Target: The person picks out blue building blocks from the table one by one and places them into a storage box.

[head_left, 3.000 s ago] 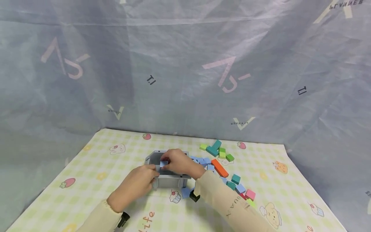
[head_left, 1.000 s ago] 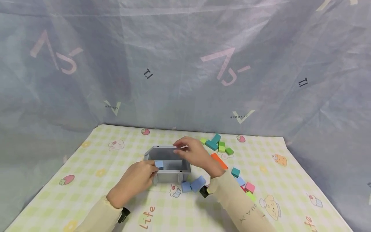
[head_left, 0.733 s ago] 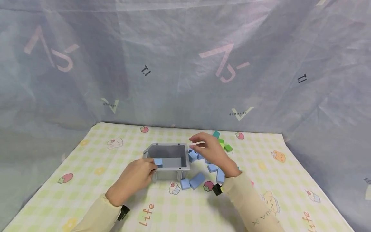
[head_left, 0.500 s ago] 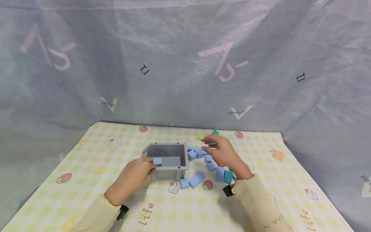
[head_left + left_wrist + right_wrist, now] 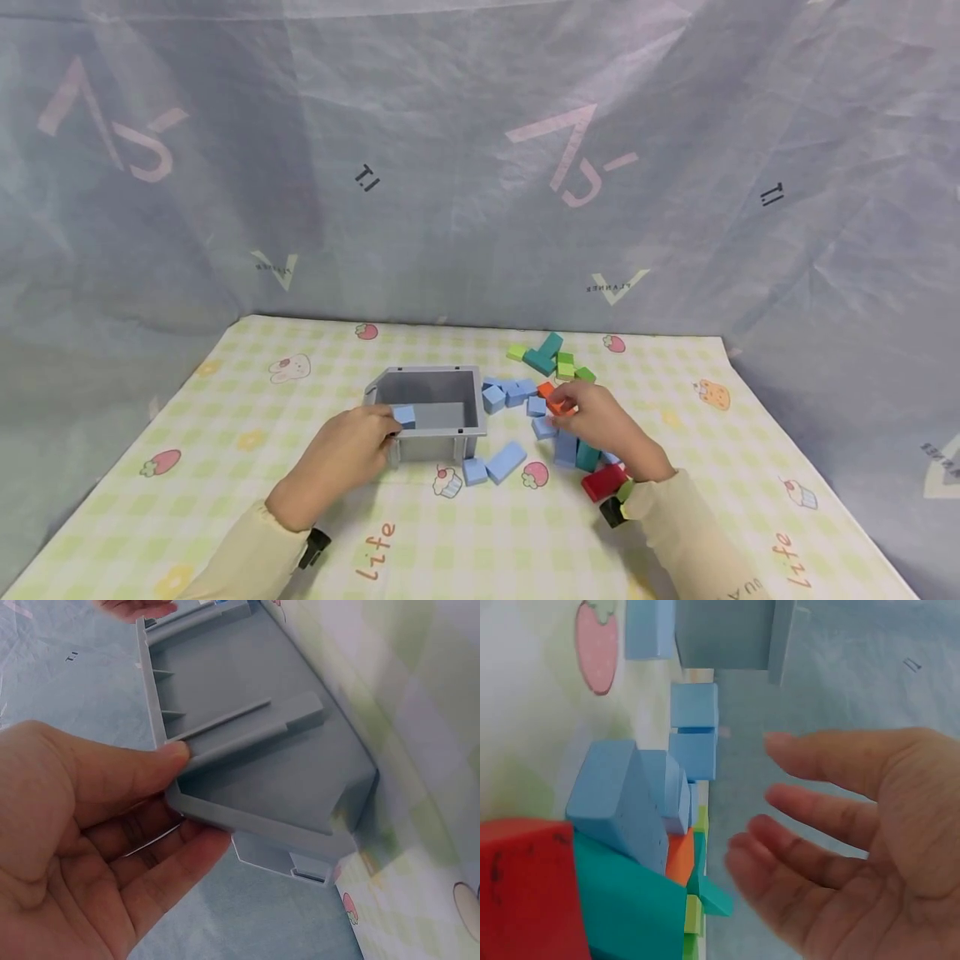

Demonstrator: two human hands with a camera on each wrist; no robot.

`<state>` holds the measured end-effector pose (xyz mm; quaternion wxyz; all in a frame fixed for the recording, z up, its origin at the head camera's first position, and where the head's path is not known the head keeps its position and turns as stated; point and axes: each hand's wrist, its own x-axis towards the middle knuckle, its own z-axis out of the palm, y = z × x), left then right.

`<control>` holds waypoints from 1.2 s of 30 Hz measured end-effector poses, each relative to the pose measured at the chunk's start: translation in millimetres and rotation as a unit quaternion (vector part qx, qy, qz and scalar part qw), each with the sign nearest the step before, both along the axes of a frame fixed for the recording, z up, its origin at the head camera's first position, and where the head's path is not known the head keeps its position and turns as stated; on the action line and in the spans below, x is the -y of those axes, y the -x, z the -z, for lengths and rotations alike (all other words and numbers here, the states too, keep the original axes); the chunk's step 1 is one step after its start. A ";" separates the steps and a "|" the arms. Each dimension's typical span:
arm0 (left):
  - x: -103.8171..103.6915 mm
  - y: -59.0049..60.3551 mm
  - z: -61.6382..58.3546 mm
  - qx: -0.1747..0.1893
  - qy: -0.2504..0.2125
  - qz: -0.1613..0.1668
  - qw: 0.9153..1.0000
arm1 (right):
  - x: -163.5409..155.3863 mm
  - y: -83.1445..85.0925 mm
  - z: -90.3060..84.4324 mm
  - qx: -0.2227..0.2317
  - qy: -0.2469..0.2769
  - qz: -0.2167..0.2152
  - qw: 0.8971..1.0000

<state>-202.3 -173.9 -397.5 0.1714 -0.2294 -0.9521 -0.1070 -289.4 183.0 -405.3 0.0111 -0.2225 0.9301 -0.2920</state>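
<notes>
Grey bin (image 5: 431,410) in left grip (image 5: 347,454)

A checked tablecloth (image 5: 247,450) with strawberry and rabbit prints covers the tabletop, backed by a pale blue plastic sheet (image 5: 465,167).

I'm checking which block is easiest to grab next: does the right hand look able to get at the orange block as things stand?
Probably yes. The right hand is open, its fingertips right at the orange block, which lies uncovered on the mat with nothing between them.
</notes>
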 end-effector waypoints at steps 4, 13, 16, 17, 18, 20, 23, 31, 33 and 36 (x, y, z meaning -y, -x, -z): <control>-0.5 -0.7 1.2 0.001 -0.001 0.002 1.000 | -2.9 0.2 4.5 0.006 -0.045 -0.018 0.999; 0.3 -0.1 0.9 0.004 -0.010 0.006 1.000 | -4.0 -1.3 10.7 0.035 -0.101 -0.049 0.993; 0.2 -0.3 0.9 0.002 -0.008 0.002 1.000 | -3.0 -2.8 11.3 0.030 -0.115 -0.061 0.991; 0.1 -0.4 0.8 0.001 -0.008 0.002 1.000 | -2.5 -3.5 11.5 0.032 -0.118 -0.061 0.991; 0.0 -0.4 0.9 -0.001 -0.007 0.001 1.000 | -2.1 -4.1 11.6 0.036 -0.120 -0.058 0.990; -0.2 -0.6 1.0 -0.002 -0.008 0.001 1.000 | -1.8 -5.2 12.3 0.045 -0.124 -0.051 0.990; -0.7 0.0 0.8 -0.004 -0.009 0.002 1.000 | -1.4 -5.9 12.8 0.058 -0.127 -0.036 0.990; -0.7 -0.4 1.0 0.008 -0.008 -0.001 1.000 | -0.1 -8.3 13.0 0.069 -0.108 -0.023 0.991; -0.6 -0.9 1.2 0.008 -0.007 -0.001 1.000 | 0.3 -8.3 13.4 0.070 -0.106 -0.013 0.992; -0.2 -2.0 1.8 0.005 -0.004 -0.001 1.000 | 0.2 -8.6 14.2 0.077 -0.099 0.001 0.992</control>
